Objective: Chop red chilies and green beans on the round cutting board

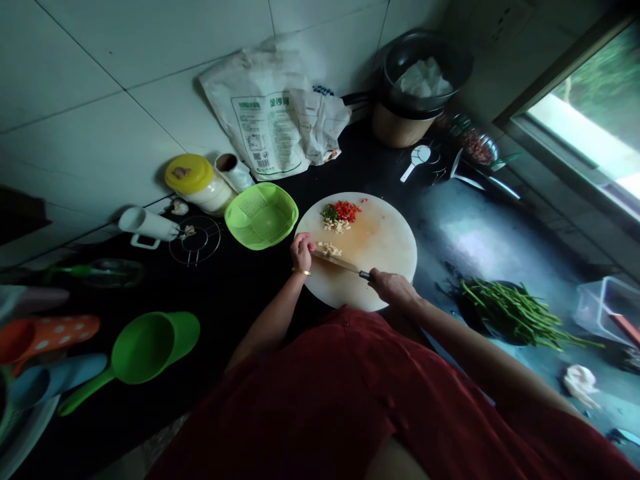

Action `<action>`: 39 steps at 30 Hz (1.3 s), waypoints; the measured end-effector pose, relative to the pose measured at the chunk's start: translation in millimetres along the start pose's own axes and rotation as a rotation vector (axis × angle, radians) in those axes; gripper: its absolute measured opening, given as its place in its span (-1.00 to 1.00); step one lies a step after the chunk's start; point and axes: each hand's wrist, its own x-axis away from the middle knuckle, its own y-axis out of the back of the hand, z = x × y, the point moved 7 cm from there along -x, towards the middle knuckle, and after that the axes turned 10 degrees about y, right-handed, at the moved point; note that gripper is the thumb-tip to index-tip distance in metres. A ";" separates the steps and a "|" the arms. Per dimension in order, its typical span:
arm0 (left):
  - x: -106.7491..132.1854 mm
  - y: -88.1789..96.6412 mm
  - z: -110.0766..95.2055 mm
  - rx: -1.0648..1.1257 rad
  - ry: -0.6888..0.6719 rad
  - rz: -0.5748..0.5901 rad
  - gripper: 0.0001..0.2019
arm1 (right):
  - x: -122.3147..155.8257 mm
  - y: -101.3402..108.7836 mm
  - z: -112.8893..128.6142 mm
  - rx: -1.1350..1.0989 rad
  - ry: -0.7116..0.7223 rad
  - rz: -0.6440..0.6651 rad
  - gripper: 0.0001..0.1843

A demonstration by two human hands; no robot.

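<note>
My right hand is closed around the dark handle of a kitchen knife, whose blade points left across a round white cutting board. At the blade's far end, the curled fingers of my left hand meet the tip, over the board's left edge. A small heap of chopped garlic lies right along the blade. Farther back on the board are chopped red chili, a little chopped green pepper and more chopped garlic.
A green basket stands left of the board, near a yellow-lidded jar and white mug. A green scoop lies nearer. Green beans and a clear plastic box are on the right. Behind are white bags and stacked pots.
</note>
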 end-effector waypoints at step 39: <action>-37.2 -13.9 -11.4 0.025 0.053 0.007 -0.84 | -20.1 24.7 -15.3 0.045 -0.126 -0.024 -0.71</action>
